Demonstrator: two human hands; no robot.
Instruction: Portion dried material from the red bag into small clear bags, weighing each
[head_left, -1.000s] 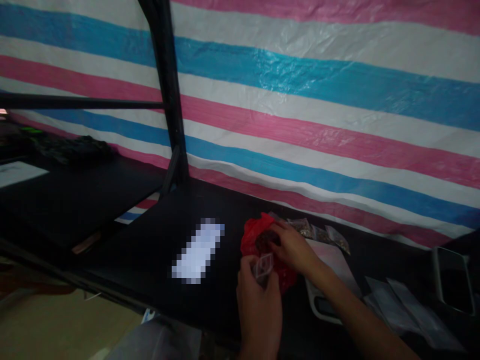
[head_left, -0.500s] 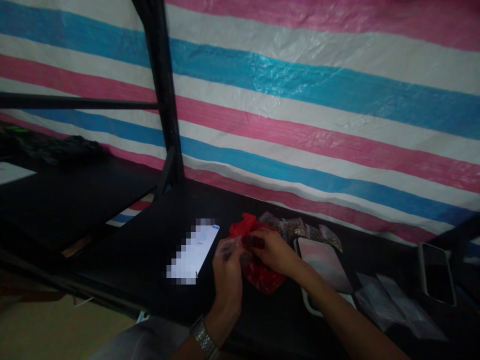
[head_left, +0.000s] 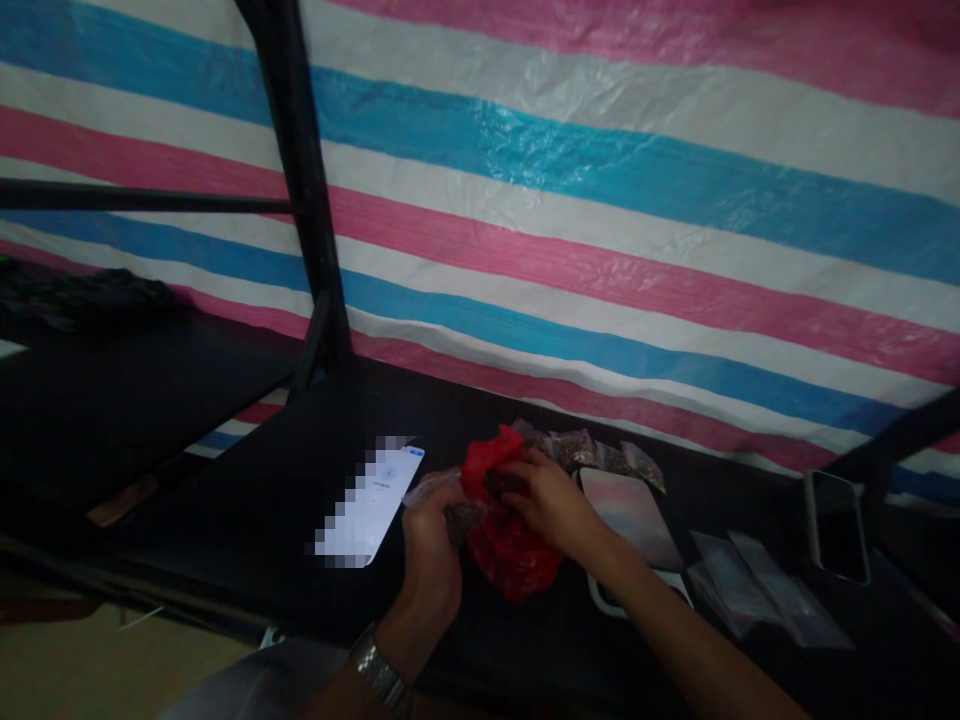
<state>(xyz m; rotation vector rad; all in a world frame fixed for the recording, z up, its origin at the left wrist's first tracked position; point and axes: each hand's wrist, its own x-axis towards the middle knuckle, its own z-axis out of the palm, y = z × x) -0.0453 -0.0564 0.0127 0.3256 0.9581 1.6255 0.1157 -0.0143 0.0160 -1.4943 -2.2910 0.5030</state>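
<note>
On the desk [head_left: 352,410], near six o'clock, sits the red bag [head_left: 517,565]; at its nine, the left hand [head_left: 431,545] has a closed grip on a clear bag [head_left: 466,518]; at its two, the right hand [head_left: 559,505] half-curls, hold unclear. Sagging plastic could spill contents.

red bag [head_left: 517,565] | crumpled, open | clear bag [head_left: 466,518] | part-filled, just beside

Your left hand [head_left: 432,545] curls near the desk's front edge [head_left: 247,628]; your right hand [head_left: 556,506] sits farther in, fingers [head_left: 523,471] bent.
</note>
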